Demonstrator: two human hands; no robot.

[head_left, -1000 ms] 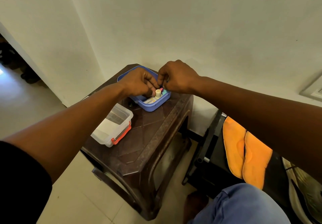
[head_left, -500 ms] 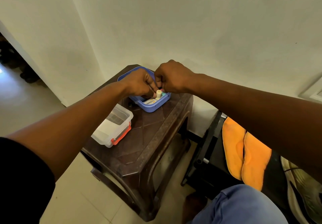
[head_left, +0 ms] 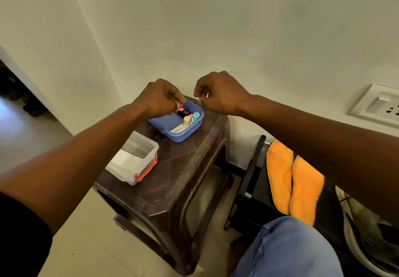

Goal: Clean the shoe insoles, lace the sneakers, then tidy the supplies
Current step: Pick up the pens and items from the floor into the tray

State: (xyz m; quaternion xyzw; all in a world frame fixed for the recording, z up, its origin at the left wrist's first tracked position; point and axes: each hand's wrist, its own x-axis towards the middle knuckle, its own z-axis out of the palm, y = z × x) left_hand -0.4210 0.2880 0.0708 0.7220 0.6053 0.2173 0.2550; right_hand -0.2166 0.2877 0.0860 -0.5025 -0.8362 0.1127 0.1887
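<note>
**Risk: blue tray near the tabletop edge**

Left hand [head_left: 160,98] pinched a black-and-pink item over the blue tray [head_left: 183,135], centre frame. Right hand [head_left: 218,92] hung curled, apparently empty. A knock could tip the tray off the tabletop [head_left: 172,181]. Orange insoles [head_left: 293,181] lay lower right.

I see a stool [head_left: 172,181] against the wall in front of me. On its far corner sits an open tray [head_left: 172,123] holding several small capped bottles [head_left: 190,118] at its right end. Nearer me, at the stool's left edge, sits a lidded container [head_left: 135,158]. To the right of the stool stands a low rack [head_left: 254,168], and on it two insoles [head_left: 293,179] lie side by side, touching. A sneaker [head_left: 367,233] lies right of them. My left hand [head_left: 160,98] is over the tray's far left end; my right hand [head_left: 220,92] is just beyond its far right corner.
</note>
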